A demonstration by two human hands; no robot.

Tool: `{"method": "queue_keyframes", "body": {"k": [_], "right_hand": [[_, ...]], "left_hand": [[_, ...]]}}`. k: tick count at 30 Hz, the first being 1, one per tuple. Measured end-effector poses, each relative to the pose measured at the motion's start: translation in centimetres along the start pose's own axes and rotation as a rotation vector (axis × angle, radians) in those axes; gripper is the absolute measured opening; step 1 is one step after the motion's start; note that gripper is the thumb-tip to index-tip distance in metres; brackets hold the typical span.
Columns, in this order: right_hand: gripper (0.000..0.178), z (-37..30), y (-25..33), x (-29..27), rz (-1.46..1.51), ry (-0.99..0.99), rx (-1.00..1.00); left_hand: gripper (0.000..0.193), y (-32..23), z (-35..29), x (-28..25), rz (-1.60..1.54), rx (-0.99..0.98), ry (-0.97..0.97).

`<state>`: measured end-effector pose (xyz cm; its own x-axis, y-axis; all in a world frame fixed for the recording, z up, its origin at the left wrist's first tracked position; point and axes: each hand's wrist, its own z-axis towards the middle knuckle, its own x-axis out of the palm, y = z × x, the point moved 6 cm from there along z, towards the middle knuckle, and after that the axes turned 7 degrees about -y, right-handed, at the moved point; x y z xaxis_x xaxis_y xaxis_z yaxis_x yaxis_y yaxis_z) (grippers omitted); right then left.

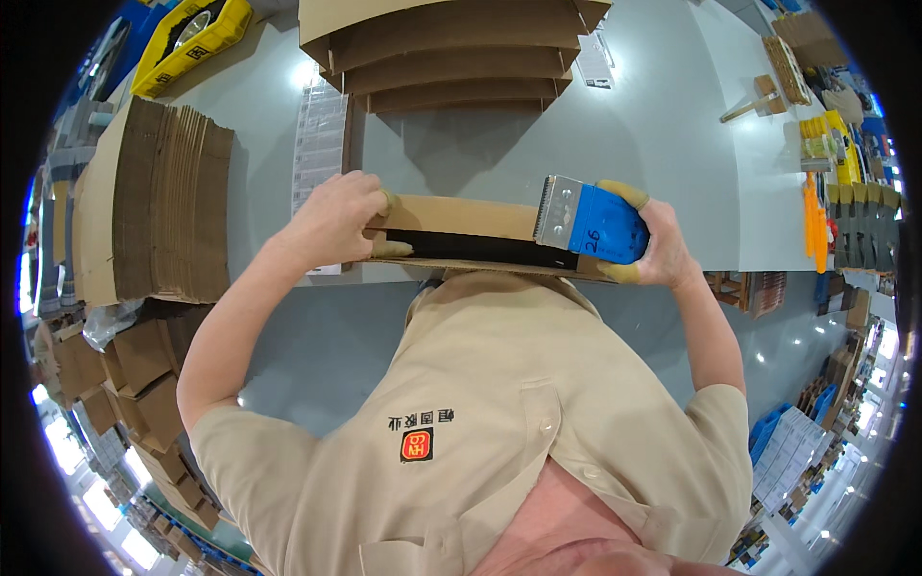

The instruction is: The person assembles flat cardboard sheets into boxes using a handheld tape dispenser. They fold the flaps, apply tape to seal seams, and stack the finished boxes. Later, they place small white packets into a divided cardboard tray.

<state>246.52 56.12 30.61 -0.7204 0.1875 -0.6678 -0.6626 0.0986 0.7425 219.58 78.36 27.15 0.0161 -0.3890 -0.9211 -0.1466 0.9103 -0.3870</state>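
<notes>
A narrow brown cardboard box (461, 215) lies at the table's near edge, close against my body, with a dark gap along its length. My left hand (348, 216) grips its left end, fingers on the far side and thumb at the gap. At the right end, my right hand (653, 240) is closed around a blue handheld tape dispenser (615, 226). The dispenser's toothed metal plate (556, 213) points left, over the box's right part. Yellowish finger covers sit on some fingertips of both hands. Whether any tape touches the box I cannot tell.
Nested open cardboard boxes (451, 58) stand across the grey table (663, 125). Flat cardboard sheets (173, 202) are stacked at left, below a yellow bin (192, 43). Printed sheets (317, 144) lie left of centre. Orange-handled tools (815, 221) hang at the right edge.
</notes>
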Motion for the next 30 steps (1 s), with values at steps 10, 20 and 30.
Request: {"method": "queue_keyframes", "body": {"k": [10, 20, 30], "right_hand": [[0.078, 0.0, 0.4, -0.9, 0.048, -0.052, 0.055], [0.083, 0.3, -1.4, -2.9, 0.004, -0.064, 0.114], [0.084, 0.3, 1.9, 0.1, -0.044, 0.148, -0.025]], "left_hand": [[0.017, -4.4, -1.4, 4.3, -0.115, -0.313, -0.005], [0.023, -2.5, 2.2, 6.5, 0.047, -0.2, -0.427], [0.039, -3.1, 2.9, 6.7, 0.03, -0.303, -0.315]]}}
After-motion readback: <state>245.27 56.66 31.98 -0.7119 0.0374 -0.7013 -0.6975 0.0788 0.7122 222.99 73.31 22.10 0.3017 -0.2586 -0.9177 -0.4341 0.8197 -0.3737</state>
